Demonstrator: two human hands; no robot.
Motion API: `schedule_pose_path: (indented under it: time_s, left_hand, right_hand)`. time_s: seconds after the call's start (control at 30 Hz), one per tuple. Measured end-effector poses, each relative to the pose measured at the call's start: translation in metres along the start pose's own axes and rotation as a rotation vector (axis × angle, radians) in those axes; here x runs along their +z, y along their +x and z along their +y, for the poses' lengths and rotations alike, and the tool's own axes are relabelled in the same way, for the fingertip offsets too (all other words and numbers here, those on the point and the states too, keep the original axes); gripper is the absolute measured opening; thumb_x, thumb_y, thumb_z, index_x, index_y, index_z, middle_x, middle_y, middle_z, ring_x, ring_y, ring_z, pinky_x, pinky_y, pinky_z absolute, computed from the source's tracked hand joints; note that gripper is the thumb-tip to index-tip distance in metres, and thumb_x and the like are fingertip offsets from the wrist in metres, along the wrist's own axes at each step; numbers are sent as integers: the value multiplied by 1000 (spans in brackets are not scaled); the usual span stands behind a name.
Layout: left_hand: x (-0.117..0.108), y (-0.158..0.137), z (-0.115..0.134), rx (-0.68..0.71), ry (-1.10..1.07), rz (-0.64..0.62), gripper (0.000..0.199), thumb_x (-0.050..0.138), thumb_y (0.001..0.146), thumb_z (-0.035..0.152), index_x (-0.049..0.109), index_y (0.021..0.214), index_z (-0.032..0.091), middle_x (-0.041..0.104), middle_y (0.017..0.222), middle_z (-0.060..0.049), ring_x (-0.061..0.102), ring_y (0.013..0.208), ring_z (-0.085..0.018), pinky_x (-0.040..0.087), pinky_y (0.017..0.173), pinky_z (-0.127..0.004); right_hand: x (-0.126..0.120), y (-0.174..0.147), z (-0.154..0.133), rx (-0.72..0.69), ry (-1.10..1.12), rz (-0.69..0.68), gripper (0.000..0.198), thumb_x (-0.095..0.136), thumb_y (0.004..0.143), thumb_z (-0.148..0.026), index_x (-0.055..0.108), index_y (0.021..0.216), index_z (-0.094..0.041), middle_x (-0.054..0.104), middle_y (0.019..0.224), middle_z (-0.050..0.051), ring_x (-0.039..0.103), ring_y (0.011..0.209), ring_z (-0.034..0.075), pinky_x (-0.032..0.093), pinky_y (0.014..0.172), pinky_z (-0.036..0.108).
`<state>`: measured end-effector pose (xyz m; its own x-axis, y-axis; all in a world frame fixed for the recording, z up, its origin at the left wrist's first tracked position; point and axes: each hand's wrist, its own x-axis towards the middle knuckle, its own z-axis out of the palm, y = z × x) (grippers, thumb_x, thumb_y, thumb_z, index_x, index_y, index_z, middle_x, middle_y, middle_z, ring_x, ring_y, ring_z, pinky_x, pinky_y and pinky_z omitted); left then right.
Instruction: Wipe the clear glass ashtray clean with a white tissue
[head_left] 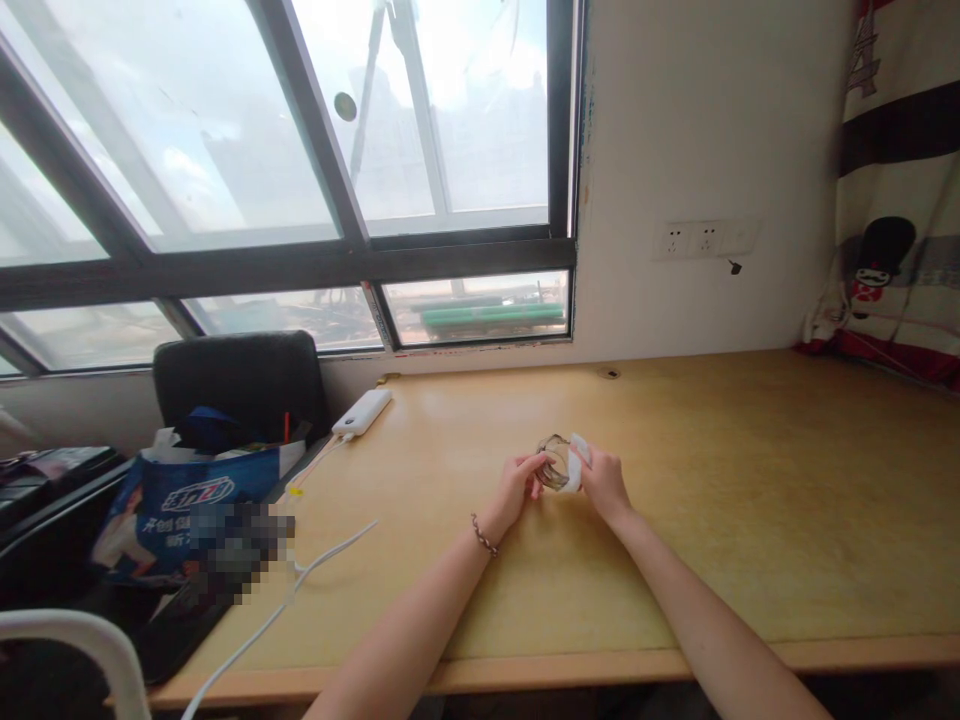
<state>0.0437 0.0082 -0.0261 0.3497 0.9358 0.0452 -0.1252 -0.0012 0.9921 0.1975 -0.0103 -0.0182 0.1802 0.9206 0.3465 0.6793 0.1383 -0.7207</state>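
Above the middle of the wooden table, my left hand (523, 478) grips the near left side of a small, round, see-through glass vessel (553, 472). The vessel is tilted, and I cannot make out whether it is a cup or a bowl. On its right side, my right hand (602, 478) is closed on a white tissue or thin cloth (577, 462), pressed against the glass. Both sets of fingers are bent around their things, and part of the vessel's right side is hidden by the white sheet.
A white power bank (362, 412) with a cable lies at the table's (750, 520) left edge. Another white cable (330, 552) trails over the near left corner. Left of the table, a blue printed bag (217, 490) rests by a black chair (238, 375). Wall sockets (705, 238) sit behind.
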Motion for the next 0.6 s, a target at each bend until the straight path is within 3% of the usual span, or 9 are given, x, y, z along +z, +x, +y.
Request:
schedule_pose_path:
  time_s: [0.13, 0.2, 0.4, 0.5, 0.6]
  left_hand:
    - [0, 3, -2, 4, 21, 48, 46, 49, 70, 51, 62, 83, 9, 49, 48, 2, 36, 37, -5, 25, 40, -19]
    - [1, 3, -1, 2, 56, 37, 49, 47, 70, 54, 62, 82, 9, 46, 45, 3, 36, 38, -6, 26, 41, -19]
    - [8, -1, 1, 42, 134, -154, 44, 62, 62, 47, 59, 82, 9, 57, 61, -3, 48, 50, -9, 37, 48, -20]
    - [9, -2, 4, 53, 115, -170, 45, 61, 63, 47, 58, 87, 9, 61, 73, -7, 54, 62, -14, 41, 56, -23]
    - [8, -1, 5, 40, 90, -163, 48, 56, 67, 50, 57, 92, 8, 61, 73, -7, 54, 63, -15, 41, 55, -22]
  right_hand:
    - [9, 0, 1, 185, 145, -190, 21, 51, 67, -33, 59, 60, -15, 57, 49, 1, 53, 47, 14, 36, 43, 21]
    - [12, -2, 0, 256, 239, -267, 22, 49, 68, -32, 57, 57, -16, 54, 43, -1, 50, 38, 13, 35, 37, 20]
    - [13, -8, 1, 437, 485, -301, 49, 31, 77, -53, 51, 49, -17, 44, 29, 0, 40, 25, 11, 28, 27, 21]
    - [16, -9, 3, 462, 580, -376, 50, 31, 77, -54, 53, 54, -15, 46, 32, 0, 38, 25, 9, 25, 26, 19]
    - [17, -8, 3, 422, 602, -397, 38, 39, 76, -44, 57, 63, -13, 51, 38, 0, 42, 28, 9, 27, 28, 18]
